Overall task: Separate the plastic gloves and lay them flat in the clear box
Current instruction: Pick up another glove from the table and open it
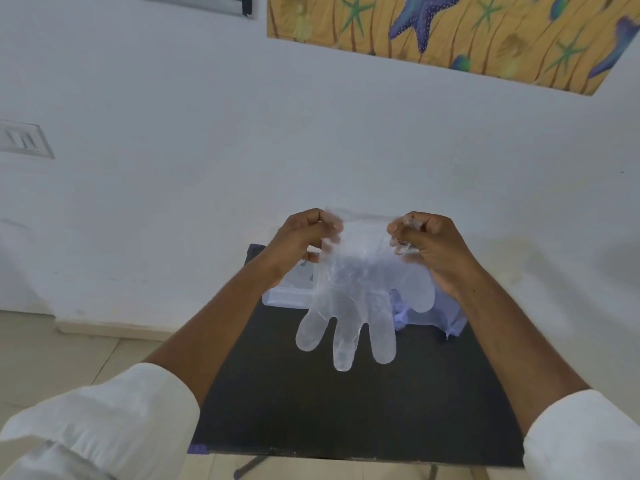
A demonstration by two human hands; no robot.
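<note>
Separation step. My left hand and right hand each pinch cuff of plastic glove, held in air above black table. Clear box behind. Next, likely: lower glove flat into box without creasing.

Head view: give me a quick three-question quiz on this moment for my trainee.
1. True or false: the plastic glove lies flat in the clear box.
2. Which way do the glove's fingers point? A) up toward the wall B) down toward the black table C) into the box
3. Fill in: the left hand and the right hand each pinch the glove at its ____ end.

Key:
1. False; it hangs in the air above the table, held by both hands.
2. B
3. cuff
</note>
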